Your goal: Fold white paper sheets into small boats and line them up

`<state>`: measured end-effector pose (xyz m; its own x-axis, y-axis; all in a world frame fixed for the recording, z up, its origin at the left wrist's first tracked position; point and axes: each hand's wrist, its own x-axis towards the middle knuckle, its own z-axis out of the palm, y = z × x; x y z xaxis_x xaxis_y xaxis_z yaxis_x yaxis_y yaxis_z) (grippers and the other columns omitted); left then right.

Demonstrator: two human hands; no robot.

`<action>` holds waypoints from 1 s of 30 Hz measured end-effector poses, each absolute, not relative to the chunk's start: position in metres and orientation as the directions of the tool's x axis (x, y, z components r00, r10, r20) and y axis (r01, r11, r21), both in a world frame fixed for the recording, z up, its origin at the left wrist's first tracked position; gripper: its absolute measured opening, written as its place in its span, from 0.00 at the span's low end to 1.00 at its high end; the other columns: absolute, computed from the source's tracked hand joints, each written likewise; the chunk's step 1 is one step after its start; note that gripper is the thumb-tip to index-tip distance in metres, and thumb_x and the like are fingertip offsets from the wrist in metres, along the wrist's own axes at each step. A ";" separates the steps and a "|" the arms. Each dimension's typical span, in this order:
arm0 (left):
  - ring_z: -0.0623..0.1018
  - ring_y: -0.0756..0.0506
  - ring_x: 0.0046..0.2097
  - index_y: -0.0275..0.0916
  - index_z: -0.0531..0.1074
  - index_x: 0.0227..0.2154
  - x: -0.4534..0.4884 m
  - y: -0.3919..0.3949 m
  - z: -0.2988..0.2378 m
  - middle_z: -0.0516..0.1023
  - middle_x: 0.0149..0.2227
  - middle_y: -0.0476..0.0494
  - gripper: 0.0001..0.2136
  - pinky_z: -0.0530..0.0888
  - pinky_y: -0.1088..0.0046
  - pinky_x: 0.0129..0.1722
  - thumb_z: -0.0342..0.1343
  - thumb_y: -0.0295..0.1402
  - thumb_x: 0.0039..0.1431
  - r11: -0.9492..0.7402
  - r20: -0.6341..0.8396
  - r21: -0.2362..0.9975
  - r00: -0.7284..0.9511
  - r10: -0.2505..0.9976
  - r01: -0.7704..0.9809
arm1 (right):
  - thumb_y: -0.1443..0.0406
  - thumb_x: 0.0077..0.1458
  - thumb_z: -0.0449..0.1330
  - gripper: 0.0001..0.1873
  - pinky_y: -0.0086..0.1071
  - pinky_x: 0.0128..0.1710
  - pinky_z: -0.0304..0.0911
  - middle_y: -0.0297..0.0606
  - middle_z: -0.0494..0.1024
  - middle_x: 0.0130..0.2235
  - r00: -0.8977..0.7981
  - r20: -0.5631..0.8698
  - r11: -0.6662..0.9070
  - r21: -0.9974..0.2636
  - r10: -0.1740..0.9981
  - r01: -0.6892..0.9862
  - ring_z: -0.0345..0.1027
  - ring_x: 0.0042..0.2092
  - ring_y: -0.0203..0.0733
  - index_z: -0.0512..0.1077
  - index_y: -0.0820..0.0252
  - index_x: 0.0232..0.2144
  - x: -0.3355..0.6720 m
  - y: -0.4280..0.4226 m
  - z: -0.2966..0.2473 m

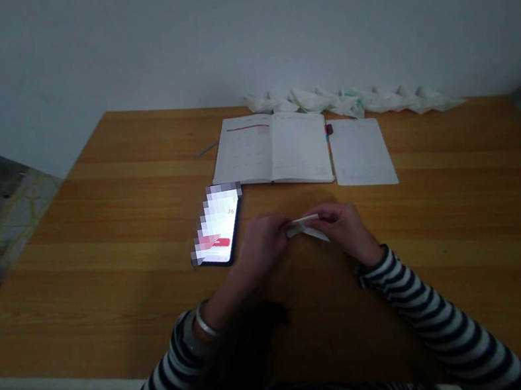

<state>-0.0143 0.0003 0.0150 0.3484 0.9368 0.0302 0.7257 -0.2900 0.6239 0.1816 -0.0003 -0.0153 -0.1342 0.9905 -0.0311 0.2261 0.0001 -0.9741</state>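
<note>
My left hand and my right hand meet over the middle of the wooden table. Both pinch a small folded piece of white paper held between them just above the tabletop. The fingers of each hand are closed on the paper's ends. Both arms wear striped sleeves, and a bracelet circles my left wrist.
A lit phone lies left of my hands. An open notebook and a loose white sheet lie beyond them, with a pen near the notebook's left edge. Several folded white paper shapes line the wall.
</note>
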 end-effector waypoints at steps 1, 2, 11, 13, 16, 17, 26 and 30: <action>0.78 0.45 0.30 0.37 0.81 0.29 -0.013 -0.002 0.014 0.82 0.28 0.42 0.11 0.70 0.72 0.32 0.55 0.18 0.53 -0.300 0.058 0.601 0.334 0.941 0.741 | 0.58 0.49 0.68 0.09 0.34 0.32 0.72 0.39 0.85 0.32 -0.111 -0.038 -0.014 -0.977 0.993 0.210 0.78 0.32 0.44 0.82 0.58 0.31 0.180 -0.001 -0.016; 0.78 0.45 0.31 0.37 0.81 0.29 -0.012 -0.003 0.013 0.82 0.29 0.42 0.12 0.70 0.72 0.33 0.54 0.17 0.52 -0.303 0.078 0.586 0.320 0.944 0.751 | 0.58 0.49 0.68 0.10 0.33 0.31 0.72 0.39 0.84 0.31 -0.088 -0.045 -0.027 -0.980 0.995 0.197 0.78 0.31 0.44 0.82 0.58 0.31 0.179 -0.001 -0.016; 0.82 0.44 0.38 0.39 0.77 0.51 -0.016 0.006 0.012 0.85 0.41 0.40 0.17 0.76 0.69 0.40 0.59 0.26 0.59 -0.259 0.093 0.827 0.332 0.939 0.500 | 0.54 0.45 0.70 0.17 0.26 0.16 0.64 0.35 0.80 0.24 -0.049 -0.218 -0.217 -0.976 0.975 0.020 0.67 0.19 0.35 0.81 0.61 0.31 0.178 -0.001 -0.007; 0.82 0.44 0.38 0.40 0.80 0.48 -0.015 0.007 0.012 0.85 0.41 0.41 0.15 0.77 0.68 0.41 0.62 0.28 0.58 -0.158 0.025 0.869 0.277 0.961 0.470 | 0.54 0.44 0.71 0.17 0.26 0.15 0.64 0.35 0.80 0.24 -0.048 -0.226 -0.226 -0.974 0.973 -0.005 0.66 0.19 0.34 0.81 0.61 0.31 0.178 -0.001 -0.007; 0.83 0.43 0.39 0.41 0.82 0.43 -0.015 0.009 0.010 0.85 0.41 0.43 0.11 0.77 0.68 0.41 0.63 0.30 0.56 -0.010 -0.089 0.910 0.219 0.972 0.414 | 0.54 0.42 0.71 0.18 0.25 0.14 0.64 0.36 0.80 0.25 -0.047 -0.228 -0.229 -0.973 0.973 -0.035 0.67 0.20 0.34 0.81 0.61 0.31 0.178 -0.002 -0.008; 0.84 0.43 0.39 0.41 0.82 0.42 -0.015 0.010 0.010 0.85 0.40 0.44 0.11 0.77 0.69 0.41 0.63 0.30 0.56 0.018 -0.115 0.917 0.222 0.968 0.399 | 0.54 0.42 0.71 0.18 0.25 0.14 0.64 0.36 0.80 0.25 -0.052 -0.227 -0.230 -0.972 0.972 -0.041 0.67 0.20 0.34 0.81 0.61 0.31 0.178 -0.002 -0.009; 0.81 0.46 0.32 0.39 0.83 0.37 -0.018 0.008 0.009 0.86 0.33 0.44 0.08 0.74 0.72 0.32 0.60 0.33 0.59 -0.018 -0.099 0.885 0.226 0.969 0.465 | 0.54 0.42 0.72 0.17 0.24 0.14 0.63 0.36 0.80 0.24 -0.050 -0.227 -0.230 -0.971 0.973 -0.058 0.66 0.19 0.33 0.81 0.62 0.30 0.176 -0.003 -0.008; 0.79 0.47 0.30 0.38 0.83 0.33 -0.017 0.006 0.009 0.84 0.29 0.44 0.09 0.71 0.73 0.30 0.57 0.33 0.61 -0.089 -0.041 0.867 0.248 0.968 0.490 | 0.55 0.42 0.71 0.17 0.25 0.15 0.64 0.36 0.80 0.24 -0.057 -0.238 -0.241 -0.969 0.970 -0.053 0.67 0.20 0.34 0.81 0.61 0.30 0.174 -0.004 -0.007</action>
<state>-0.0172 0.0063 0.0088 0.2479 0.9679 -0.0405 0.4903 -0.0893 0.8669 0.1742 -0.0040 -0.0073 -0.0575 0.9696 -0.2377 -0.0530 -0.2407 -0.9691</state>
